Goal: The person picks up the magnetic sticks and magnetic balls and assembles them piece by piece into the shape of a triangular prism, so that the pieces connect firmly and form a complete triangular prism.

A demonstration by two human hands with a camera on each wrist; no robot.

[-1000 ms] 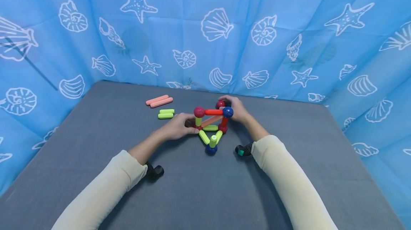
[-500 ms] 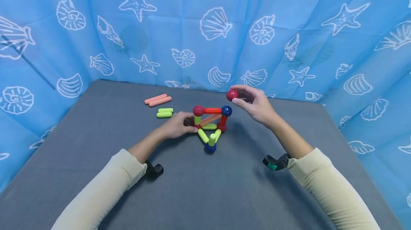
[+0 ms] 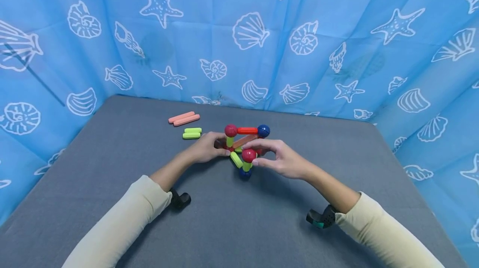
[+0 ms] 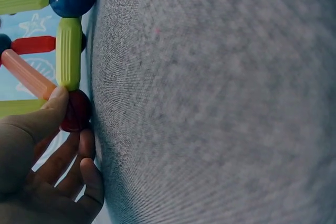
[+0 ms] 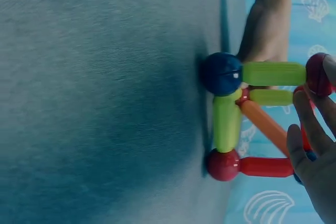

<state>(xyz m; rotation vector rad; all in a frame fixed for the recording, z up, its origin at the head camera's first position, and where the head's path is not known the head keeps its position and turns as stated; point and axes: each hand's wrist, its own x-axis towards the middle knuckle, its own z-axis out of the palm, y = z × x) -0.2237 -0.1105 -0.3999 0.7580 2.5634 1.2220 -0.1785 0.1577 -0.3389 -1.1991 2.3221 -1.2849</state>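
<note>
A frame of magnetic rods and balls stands on the table. My left hand (image 3: pixel 206 147) holds its lower left red ball (image 4: pixel 79 113), thumb and fingers around it. At the front, a green rod (image 5: pixel 274 73) stands upright on a blue ball (image 5: pixel 221 74). My right hand (image 3: pixel 283 161) pinches another red ball (image 3: pixel 248 155) at the top of that rod, and the ball appears to touch the rod's end. Behind, a red rod (image 3: pixel 248 130) joins an upper red ball (image 3: pixel 230 130) to an upper blue ball (image 3: pixel 263 130). An orange rod (image 5: pixel 265 127) runs diagonally. My right hand hides part of the frame's right side.
Two loose orange rods (image 3: pixel 184 119) and two loose green rods (image 3: pixel 192 133) lie left of the frame on the grey table (image 3: pixel 224 226). A blue shell-print curtain (image 3: pixel 209 39) hangs behind the table.
My right hand lifted the red ball from behind the frame, swung right, then came forward and down to the upright front rod. My left hand stays on its ball.
</note>
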